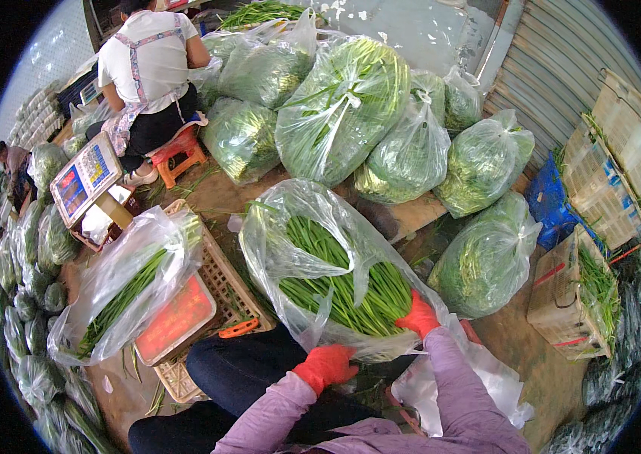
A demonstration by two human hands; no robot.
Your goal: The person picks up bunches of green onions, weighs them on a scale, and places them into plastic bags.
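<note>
Can't tell what's pinched — left hand (325, 368) curled, right hand (419, 314) at green stalks (335, 276); clear bag (263, 231) loaded, untied — knotted bags (335, 121) look done.

One unsealed clear bag (269, 231) of green stalks lies at the centre of the frame, and a second unsealed bag (120, 287) at left, making two. At least eight filled bags (339, 125) crowd the upper middle and right; overlap hides the full count. There is one scale display (86, 181), one red weighing pan (176, 321), one orange stool (176, 170) and one orange handle (239, 328). Two other people show: one seated person (150, 68), upper left, and one partly hidden person (18, 170), far left.
</note>
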